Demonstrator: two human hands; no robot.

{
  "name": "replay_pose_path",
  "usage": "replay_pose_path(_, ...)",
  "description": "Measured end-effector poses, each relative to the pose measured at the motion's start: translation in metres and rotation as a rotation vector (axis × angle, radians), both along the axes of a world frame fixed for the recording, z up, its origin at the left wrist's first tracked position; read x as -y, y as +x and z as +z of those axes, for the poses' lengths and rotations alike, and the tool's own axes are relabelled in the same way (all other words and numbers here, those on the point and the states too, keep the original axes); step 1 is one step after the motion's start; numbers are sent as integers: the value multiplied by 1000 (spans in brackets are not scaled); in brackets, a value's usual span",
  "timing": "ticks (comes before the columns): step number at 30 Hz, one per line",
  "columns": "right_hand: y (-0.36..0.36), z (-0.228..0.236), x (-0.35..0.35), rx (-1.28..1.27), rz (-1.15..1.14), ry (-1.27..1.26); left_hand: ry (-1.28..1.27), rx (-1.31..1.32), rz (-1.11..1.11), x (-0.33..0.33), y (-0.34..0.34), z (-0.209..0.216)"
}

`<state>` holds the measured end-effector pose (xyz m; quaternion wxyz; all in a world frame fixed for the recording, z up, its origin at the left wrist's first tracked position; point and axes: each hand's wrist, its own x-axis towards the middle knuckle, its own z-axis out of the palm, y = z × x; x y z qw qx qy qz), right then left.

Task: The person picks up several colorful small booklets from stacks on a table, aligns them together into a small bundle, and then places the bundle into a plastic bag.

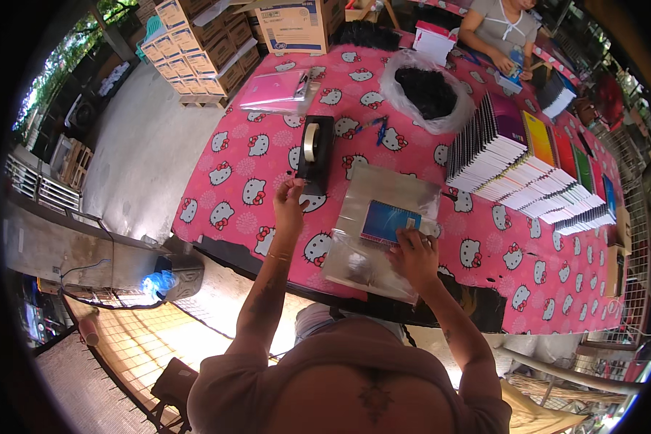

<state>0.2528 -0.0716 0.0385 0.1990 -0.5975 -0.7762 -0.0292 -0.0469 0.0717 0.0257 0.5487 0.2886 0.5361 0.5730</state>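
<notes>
Left hand (289,197) is stretched forward on a nearly straight arm to the near end of the black tape dispenser (316,150), fingers pinched as if on the tape's free end, though the tape itself is too thin to make out. On the pink patterned surface (528,267) a long fanned row of notebooks (535,170) looks unbagged, so most of the packing seems left. Right hand (414,254), elbow bent, lies flat and open on the clear plastic bag (383,224) with the blue notebook (388,220) already inside, unsealed.
</notes>
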Motion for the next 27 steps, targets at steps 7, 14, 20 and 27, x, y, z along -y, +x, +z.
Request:
replay_pose_path(7, 9, -11, -1, 36, 39, 110, 58, -1141, -125, -8, -29, 12)
replay_pose_path(14, 1, -5, -3, 30, 65, 99, 204, -633, -109, -9, -29, 15)
replay_pose_path(20, 14, -12, -4, 18, 30, 104, -195, -82, -78, 5, -2, 3)
replay_pose_path(27, 11, -5, -2, 53, 53, 116, 103, -1759, -70, -15, -48, 4)
